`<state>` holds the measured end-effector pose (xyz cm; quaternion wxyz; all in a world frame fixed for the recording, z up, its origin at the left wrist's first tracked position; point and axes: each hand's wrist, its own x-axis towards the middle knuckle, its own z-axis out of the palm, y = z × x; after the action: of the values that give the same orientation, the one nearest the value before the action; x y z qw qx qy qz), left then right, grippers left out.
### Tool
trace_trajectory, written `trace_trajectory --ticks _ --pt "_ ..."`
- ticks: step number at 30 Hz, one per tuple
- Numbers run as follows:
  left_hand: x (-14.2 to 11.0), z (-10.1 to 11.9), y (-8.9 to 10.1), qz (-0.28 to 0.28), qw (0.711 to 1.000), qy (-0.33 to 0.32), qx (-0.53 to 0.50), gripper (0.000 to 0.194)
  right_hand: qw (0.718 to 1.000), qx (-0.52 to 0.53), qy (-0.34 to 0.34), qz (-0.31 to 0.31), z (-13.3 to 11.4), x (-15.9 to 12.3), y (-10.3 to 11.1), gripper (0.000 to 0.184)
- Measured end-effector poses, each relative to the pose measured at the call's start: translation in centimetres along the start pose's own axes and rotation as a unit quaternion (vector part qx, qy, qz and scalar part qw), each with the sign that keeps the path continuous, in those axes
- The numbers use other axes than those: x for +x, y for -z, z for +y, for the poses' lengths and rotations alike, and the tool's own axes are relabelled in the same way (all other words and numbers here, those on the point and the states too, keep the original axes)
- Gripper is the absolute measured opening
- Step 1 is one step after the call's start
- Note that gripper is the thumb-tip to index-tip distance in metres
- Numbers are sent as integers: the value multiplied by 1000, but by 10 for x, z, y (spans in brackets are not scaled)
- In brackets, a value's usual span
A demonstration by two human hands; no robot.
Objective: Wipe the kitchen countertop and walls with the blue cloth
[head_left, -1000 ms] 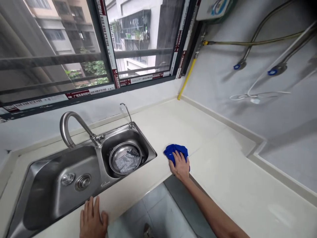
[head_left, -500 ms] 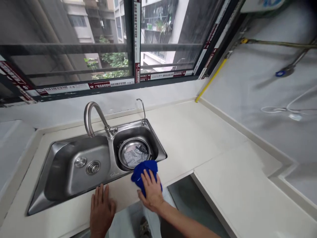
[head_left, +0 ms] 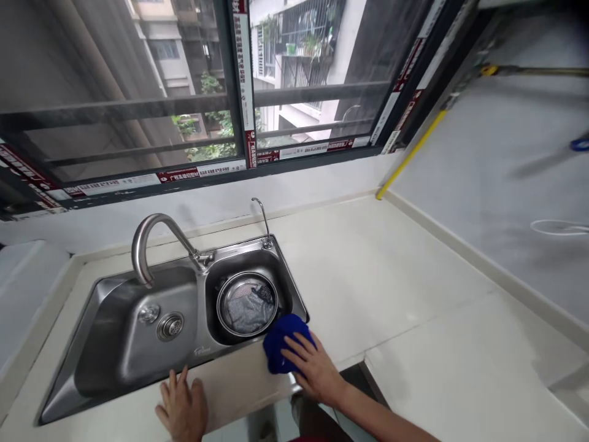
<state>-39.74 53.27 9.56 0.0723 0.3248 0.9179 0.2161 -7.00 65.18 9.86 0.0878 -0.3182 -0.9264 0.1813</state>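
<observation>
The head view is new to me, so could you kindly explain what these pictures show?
There is no machine here: a person works with bare hands, and all the pictures come from one camera on the head, looking forward and down. The right hand lies with fingers spread on a blue cloth on the pale counter, beside the sink. The left hand rests near the counter's front edge and holds nothing. The sink has two basins; the right one contains a round metal bowl with something grey inside.
</observation>
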Motion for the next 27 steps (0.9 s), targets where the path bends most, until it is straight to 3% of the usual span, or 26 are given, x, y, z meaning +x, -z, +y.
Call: trace_trajectory --ticks 3,5,14,21,27 --pt "-9 19 -6 68 997 -18 45 71 1000 -2 18 -7 41 -5 23 62" --pt "-11 23 -8 83 994 -26 63 67 1000 6 24 8 62 6 32 56" --pt "-8 20 -9 73 992 5 102 65 994 26 93 53 137 105 45 49" --pt "-11 16 -12 70 990 7 122 55 992 -16 56 114 183 181 54 42" --pt "-11 12 -13 61 989 4 133 53 982 -37 2 185 204 244 52 36"
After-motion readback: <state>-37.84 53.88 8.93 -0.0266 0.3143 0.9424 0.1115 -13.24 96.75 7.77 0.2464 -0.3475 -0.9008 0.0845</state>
